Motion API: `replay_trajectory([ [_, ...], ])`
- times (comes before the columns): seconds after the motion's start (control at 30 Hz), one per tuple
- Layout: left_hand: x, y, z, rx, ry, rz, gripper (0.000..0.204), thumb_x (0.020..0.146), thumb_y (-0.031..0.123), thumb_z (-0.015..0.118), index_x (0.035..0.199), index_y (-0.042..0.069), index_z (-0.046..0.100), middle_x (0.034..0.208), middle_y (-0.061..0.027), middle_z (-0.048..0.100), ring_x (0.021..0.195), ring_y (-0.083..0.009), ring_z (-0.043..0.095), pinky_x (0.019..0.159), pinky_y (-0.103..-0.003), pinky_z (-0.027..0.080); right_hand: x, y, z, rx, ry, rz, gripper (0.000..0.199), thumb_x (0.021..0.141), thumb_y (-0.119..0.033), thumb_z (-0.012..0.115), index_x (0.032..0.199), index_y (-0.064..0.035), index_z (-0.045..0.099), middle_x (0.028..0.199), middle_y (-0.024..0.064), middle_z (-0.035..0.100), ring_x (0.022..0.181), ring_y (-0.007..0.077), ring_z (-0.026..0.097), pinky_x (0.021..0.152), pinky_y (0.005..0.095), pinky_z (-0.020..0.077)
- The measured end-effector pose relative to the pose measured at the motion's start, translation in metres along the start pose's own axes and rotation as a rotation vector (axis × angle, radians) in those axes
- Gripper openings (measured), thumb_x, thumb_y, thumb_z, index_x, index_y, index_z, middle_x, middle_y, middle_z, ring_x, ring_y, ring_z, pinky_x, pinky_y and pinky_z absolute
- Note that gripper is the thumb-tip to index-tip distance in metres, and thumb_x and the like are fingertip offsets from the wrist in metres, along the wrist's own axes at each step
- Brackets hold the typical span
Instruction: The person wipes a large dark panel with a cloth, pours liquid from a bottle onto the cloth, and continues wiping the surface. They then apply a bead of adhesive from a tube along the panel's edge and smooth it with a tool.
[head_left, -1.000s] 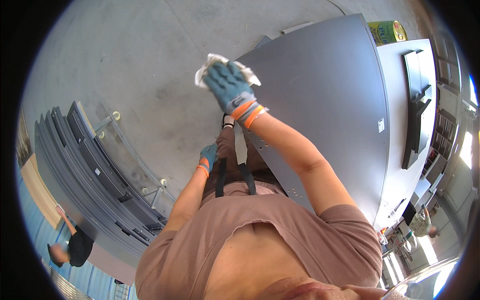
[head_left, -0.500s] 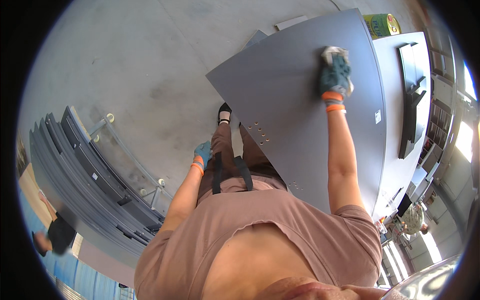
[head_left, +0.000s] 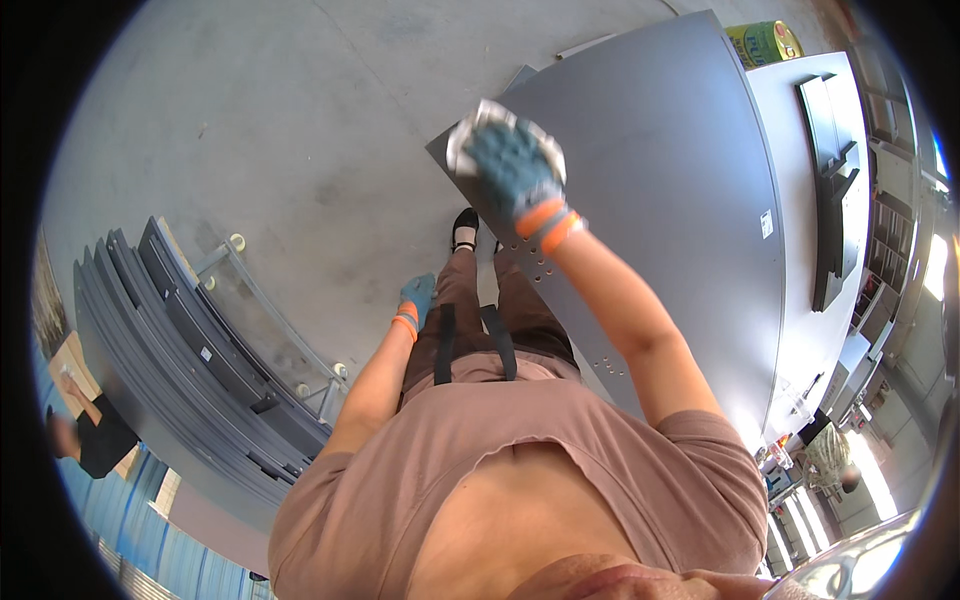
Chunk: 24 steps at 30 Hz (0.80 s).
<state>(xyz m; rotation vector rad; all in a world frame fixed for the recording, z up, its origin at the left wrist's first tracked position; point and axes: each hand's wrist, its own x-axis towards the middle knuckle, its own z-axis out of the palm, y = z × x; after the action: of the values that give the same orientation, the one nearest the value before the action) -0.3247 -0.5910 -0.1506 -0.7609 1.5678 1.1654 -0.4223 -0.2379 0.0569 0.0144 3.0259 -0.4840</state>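
My right hand (head_left: pixel 512 170), in a blue glove with an orange cuff, presses a white cloth (head_left: pixel 470 130) flat onto a large grey panel (head_left: pixel 680 200), close to the panel's near left corner. The cloth shows only as a white edge around the glove. Several small holes run along the panel's near edge below my wrist. My left hand (head_left: pixel 416 298), gloved the same way, hangs beside my thigh above the concrete floor and holds nothing. One black shoe (head_left: pixel 465 228) shows below the panel's corner.
A wheeled rack (head_left: pixel 180 340) stacked with several grey panels stands on my left. A yellow-green can (head_left: pixel 762 42) and a long dark part (head_left: pixel 830 190) lie on the pale table beyond the panel. One person crouches at the far left (head_left: pixel 85 430), another at the lower right (head_left: pixel 825 455).
My right hand with the cloth has swept from the panel's far right part back to its near left corner. My left hand stays by my thigh.
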Motion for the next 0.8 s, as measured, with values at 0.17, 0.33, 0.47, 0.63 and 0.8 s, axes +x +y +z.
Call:
replay_trajectory([
  [0.17, -0.006, -0.007, -0.01, -0.003, 0.015, -0.047, 0.023, 0.098, 0.036, 0.069, 0.101, 0.013, 0.066, 0.094, 0.0013, 0.066, 0.077, -0.013, 0.061, 0.069, -0.029, 0.053, 0.038, 0.031, 0.054, -0.092, 0.361, 0.087, 0.047, 0.089, -0.018, 0.065, 0.136, -0.013, 0.062, 0.144, 0.0101, 0.059, 0.141, 0.0335, 0.048, 0.124, 0.0519, 0.0247],
  [0.33, -0.02, -0.023, -0.025, 0.032, 0.059, -0.092, 0.022, 0.098, 0.035, 0.068, 0.102, 0.013, 0.065, 0.093, 0.0014, 0.065, 0.075, -0.0121, 0.06, 0.065, -0.027, 0.052, 0.008, -0.035, 0.076, 0.182, 0.383, -0.019, 0.047, 0.092, -0.015, 0.063, 0.14, -0.0113, 0.06, 0.147, 0.0093, 0.058, 0.143, 0.0312, 0.048, 0.124, 0.0527, 0.0269],
  [0.47, -0.023, -0.014, -0.029, 0.015, 0.037, -0.059, 0.021, 0.098, 0.034, 0.067, 0.103, 0.014, 0.063, 0.09, 0.0019, 0.062, 0.074, -0.0121, 0.059, 0.061, -0.027, 0.05, -0.02, -0.042, 0.074, 0.126, 0.382, -0.06, 0.044, 0.091, -0.014, 0.062, 0.135, -0.0138, 0.064, 0.145, 0.007, 0.059, 0.142, 0.0281, 0.049, 0.125, 0.05, 0.0281],
  [0.63, -0.001, -0.004, -0.036, 0.169, -0.047, -0.043, 0.028, 0.098, 0.038, 0.065, 0.111, 0.013, 0.064, 0.098, -0.0007, 0.065, 0.077, -0.0146, 0.059, 0.067, -0.031, 0.053, -0.104, -0.047, 0.073, 0.164, 0.308, -0.044, 0.049, 0.089, -0.012, 0.059, 0.137, -0.0139, 0.063, 0.147, 0.0062, 0.057, 0.146, 0.0272, 0.045, 0.125, 0.0509, 0.0283],
  [0.8, 0.01, 0.009, -0.025, 0.388, -0.081, -0.063, 0.043, 0.099, 0.044, 0.062, 0.125, 0.011, 0.063, 0.118, -0.0067, 0.066, 0.094, -0.0219, 0.063, 0.084, -0.04, 0.055, -0.216, -0.049, 0.077, 0.1, 0.264, 0.008, 0.058, 0.085, -0.013, 0.061, 0.143, -0.0141, 0.06, 0.153, 0.0055, 0.052, 0.147, 0.0257, 0.043, 0.126, 0.0516, 0.0274],
])
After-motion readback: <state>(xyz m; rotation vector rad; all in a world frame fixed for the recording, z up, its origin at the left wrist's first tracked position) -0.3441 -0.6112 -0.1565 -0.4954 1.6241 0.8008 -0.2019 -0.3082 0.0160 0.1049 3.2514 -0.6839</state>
